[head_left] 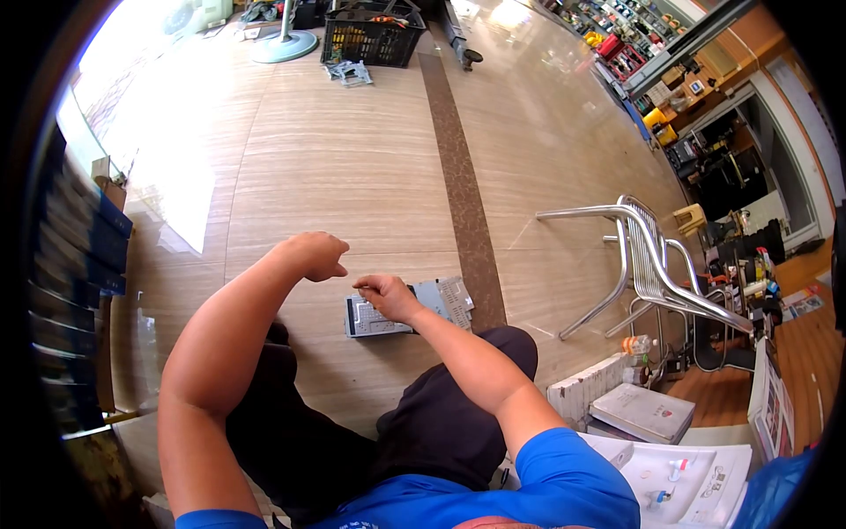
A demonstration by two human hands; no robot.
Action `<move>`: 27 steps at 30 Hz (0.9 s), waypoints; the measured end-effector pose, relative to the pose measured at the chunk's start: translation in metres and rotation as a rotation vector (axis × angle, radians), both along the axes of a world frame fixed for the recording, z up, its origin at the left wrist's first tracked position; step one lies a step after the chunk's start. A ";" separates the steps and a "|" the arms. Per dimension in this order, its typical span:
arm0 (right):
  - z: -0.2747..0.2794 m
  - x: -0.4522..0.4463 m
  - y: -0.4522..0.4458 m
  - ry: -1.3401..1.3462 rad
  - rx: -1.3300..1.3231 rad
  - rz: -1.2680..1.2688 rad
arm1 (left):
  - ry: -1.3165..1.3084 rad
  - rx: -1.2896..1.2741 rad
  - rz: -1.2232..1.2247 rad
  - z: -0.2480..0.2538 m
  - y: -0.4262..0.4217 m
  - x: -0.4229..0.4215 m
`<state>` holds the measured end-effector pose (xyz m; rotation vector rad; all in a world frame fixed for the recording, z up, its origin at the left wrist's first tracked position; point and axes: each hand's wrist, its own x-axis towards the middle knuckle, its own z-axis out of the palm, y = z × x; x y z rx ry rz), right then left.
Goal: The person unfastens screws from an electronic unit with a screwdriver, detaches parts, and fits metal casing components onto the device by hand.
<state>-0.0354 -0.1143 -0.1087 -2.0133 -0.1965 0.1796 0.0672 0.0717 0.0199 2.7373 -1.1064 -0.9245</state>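
A grey metal box-shaped device (379, 321) with perforated panels lies on the tiled floor in front of my knees. My right hand (388, 296) is over its top, fingers pinched together at the tip; whatever they hold, if anything, is too small to name. To the left of the device and a little farther away, my left hand (319, 256) hangs above the floor with its fingers bent towards the right hand. Its fingertips are partly turned away, so its grip does not show clearly. The two hands are apart.
A metal chair (648, 256) lies at the right, near a plastic bottle (640, 345) and a book (641, 412). Farther off are a black crate (370, 40), metal parts (349, 73) and a round stand base (285, 47). Blue boxes line the left side.
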 end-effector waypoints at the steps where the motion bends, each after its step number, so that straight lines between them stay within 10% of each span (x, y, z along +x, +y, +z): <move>1: -0.001 0.000 0.000 -0.010 -0.003 -0.004 | -0.002 -0.001 -0.004 -0.001 0.000 0.000; 27: 0.006 0.004 -0.007 0.021 -0.086 0.011 | 0.013 0.014 -0.011 0.001 -0.001 0.000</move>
